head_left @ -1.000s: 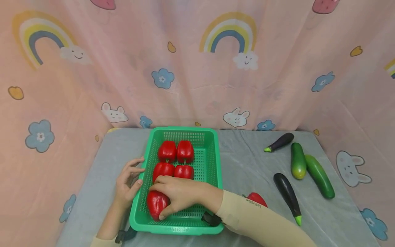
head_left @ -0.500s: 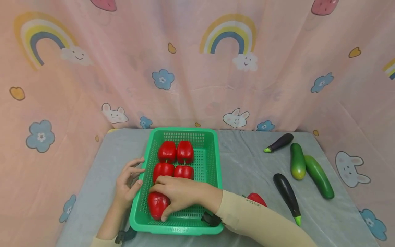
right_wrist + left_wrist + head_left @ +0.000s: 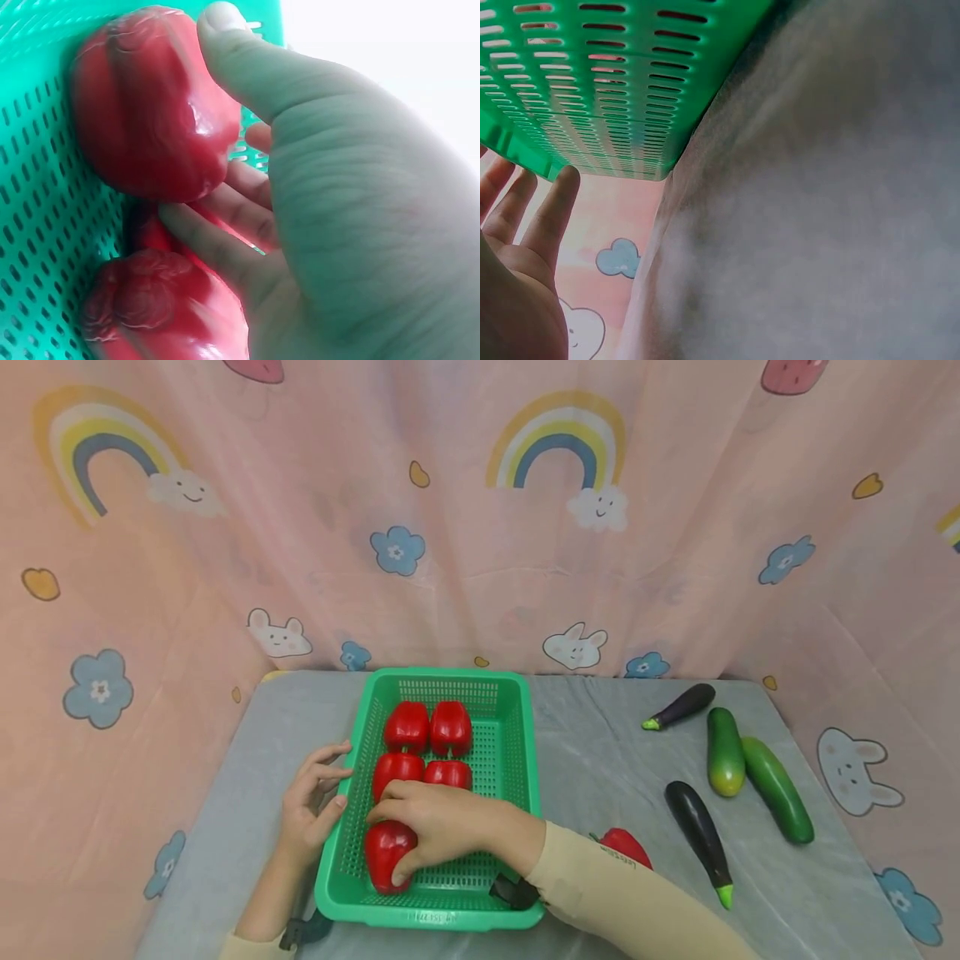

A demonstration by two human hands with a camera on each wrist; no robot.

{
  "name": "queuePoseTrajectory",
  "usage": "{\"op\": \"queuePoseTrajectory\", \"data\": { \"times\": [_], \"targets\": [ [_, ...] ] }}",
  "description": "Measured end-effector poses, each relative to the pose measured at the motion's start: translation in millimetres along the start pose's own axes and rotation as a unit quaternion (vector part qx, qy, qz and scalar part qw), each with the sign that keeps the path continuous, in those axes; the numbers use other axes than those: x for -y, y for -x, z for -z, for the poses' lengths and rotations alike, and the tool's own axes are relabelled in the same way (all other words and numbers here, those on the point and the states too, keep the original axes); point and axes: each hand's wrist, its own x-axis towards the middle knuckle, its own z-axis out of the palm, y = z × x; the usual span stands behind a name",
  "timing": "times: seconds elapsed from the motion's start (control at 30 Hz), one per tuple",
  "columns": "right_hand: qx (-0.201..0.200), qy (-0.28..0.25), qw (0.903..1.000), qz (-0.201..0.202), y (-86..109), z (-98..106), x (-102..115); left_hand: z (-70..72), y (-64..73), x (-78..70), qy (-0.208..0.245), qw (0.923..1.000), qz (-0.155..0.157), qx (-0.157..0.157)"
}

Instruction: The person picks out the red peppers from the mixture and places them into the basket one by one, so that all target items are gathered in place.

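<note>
My right hand [image 3: 450, 822] reaches into a green perforated basket [image 3: 534, 752] and grips a red bell pepper [image 3: 386, 857] near its front left corner. In the right wrist view the thumb lies along one side of that bell pepper [image 3: 157, 105], with the fingers at its other side. Another red pepper [image 3: 172, 307] sits close by the fingers. Farther back in the basket are several more red bell peppers [image 3: 407, 727], set in pairs. My left hand [image 3: 307, 810] is at the basket's left side, fingers loosely extended; the left wrist view shows the fingertips at the green rim [image 3: 525, 154].
Right of the basket, a red pepper [image 3: 626, 845] lies partly behind the right sleeve. Farther right on the grey cloth [image 3: 600, 760] are two eggplants [image 3: 699, 827] and two green cucumber-like vegetables [image 3: 725, 752]. A pink patterned curtain [image 3: 480, 602] rises behind the table.
The gripped bell pepper and my right hand have shifted slightly to the right inside the basket. My left hand stays at the basket's left side.
</note>
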Motion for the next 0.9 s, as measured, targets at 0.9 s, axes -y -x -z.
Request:
{"op": "queuePoseTrajectory", "data": {
  "times": [0.9],
  "targets": [
    [-0.110,0.016,0.9937,0.013,20.1,28.1,16.0,1.3,1.7,2.2,0.007,1.0000,0.004,-0.003]
  ]
}}
